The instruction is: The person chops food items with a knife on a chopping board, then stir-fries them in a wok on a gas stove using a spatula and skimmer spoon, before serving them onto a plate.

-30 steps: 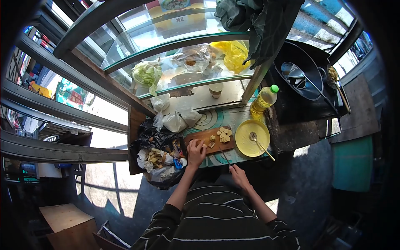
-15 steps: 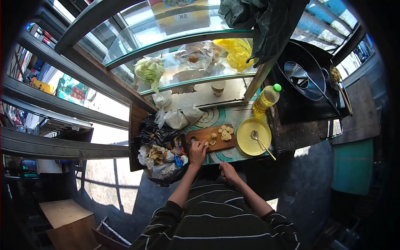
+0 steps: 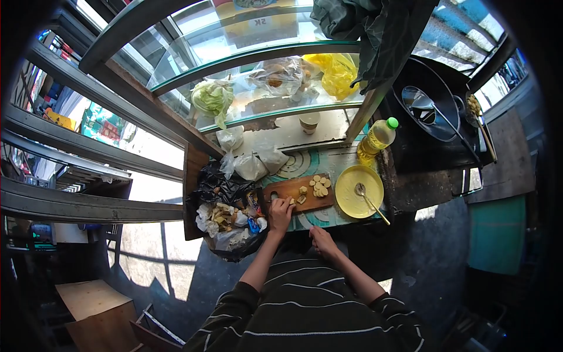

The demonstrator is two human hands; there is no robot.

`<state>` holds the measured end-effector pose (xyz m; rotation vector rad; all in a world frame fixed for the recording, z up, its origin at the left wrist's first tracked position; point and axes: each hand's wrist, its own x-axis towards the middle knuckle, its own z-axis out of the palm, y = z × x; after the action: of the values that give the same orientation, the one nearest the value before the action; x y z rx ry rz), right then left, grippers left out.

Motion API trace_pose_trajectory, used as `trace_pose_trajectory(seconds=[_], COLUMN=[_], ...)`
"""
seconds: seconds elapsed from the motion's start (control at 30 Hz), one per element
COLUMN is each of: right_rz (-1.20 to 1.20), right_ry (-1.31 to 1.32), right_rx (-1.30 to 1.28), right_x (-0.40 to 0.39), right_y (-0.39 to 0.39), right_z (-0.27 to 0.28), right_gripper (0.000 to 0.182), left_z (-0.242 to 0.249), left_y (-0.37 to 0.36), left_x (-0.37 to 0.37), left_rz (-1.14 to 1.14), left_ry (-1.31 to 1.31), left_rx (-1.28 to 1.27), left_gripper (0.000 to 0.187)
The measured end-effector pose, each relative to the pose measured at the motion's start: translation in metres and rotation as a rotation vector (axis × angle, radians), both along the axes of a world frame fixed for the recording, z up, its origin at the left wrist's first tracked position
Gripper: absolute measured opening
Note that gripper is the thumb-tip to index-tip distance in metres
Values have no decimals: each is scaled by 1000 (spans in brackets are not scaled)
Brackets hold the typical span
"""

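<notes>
My left hand rests at the left part of a wooden cutting board, its fingers bent and closed around a small pale yellow food piece. Beside those fingertips lie a couple of small brownish chunks. Round pale slices are grouped at the board's right end. My right hand is closed in a fist just off the counter's front edge, below the board. Whatever it may hold is too small and dark to make out.
A yellow plate with a spoon stands right of the board, an oil bottle behind it. Left is a black bag with peelings and wrappers. A wok sits far right. A glass case holds cabbage.
The view has shifted very slightly. My left hand stays at the board's left part and my right hand stays closed by the edge, with hardly any movement.
</notes>
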<state>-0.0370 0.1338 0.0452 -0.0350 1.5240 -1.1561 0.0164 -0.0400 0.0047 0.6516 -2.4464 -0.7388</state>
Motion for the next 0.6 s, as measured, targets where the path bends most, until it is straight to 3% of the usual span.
trace_pose_trajectory(seconds=[0.6], right_rz=[75], right_ry=[125], right_rx=[34], right_x=[-4], right_y=[-2], right_z=[-23], right_gripper=[29], left_z=[3], left_y=[-1], left_x=[3], left_rz=[-27], left_ry=[-75], left_rx=[-34], left_gripper=[29])
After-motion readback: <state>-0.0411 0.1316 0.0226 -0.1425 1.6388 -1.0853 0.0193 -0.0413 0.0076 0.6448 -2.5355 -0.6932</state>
